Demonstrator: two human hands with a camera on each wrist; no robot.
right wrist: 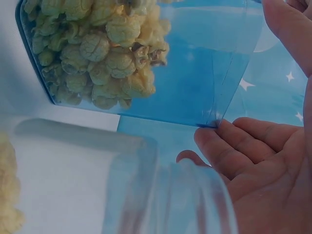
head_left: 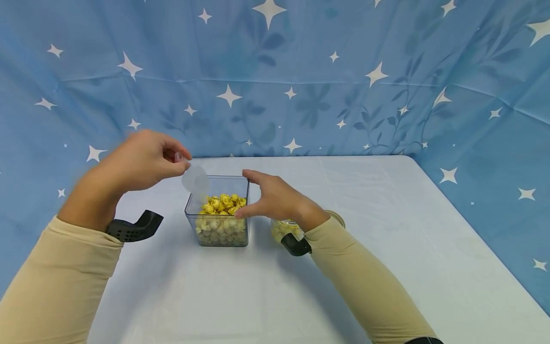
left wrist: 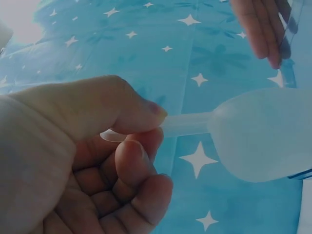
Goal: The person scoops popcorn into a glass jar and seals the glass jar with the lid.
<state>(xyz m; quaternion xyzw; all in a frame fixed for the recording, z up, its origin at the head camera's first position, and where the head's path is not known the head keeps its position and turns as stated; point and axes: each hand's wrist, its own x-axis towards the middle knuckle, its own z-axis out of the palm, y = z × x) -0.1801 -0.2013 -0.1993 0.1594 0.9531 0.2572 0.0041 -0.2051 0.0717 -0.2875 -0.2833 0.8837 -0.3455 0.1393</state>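
Observation:
A translucent white plastic scoop [head_left: 195,180] hangs from my left hand [head_left: 146,157], over the left rim of a clear square container [head_left: 229,185]. In the left wrist view, thumb and index finger pinch the scoop's handle [left wrist: 187,124]; its bowl [left wrist: 261,134] appears to hold nothing. Yellow popcorn [head_left: 221,204] fills the container's lower part. My right hand [head_left: 275,198] spans the container's right side, thumb at the near corner and fingers at the far one. Its fairly straight fingers [right wrist: 243,146] touch a corner in the right wrist view.
A clear jar [head_left: 281,231] with popcorn stands right of the container, partly hidden by my right wrist. A gold-coloured round rim or lid [head_left: 336,218] shows beside it. A white-covered table [head_left: 408,248] lies beneath, with a starry blue curtain [head_left: 309,105] behind.

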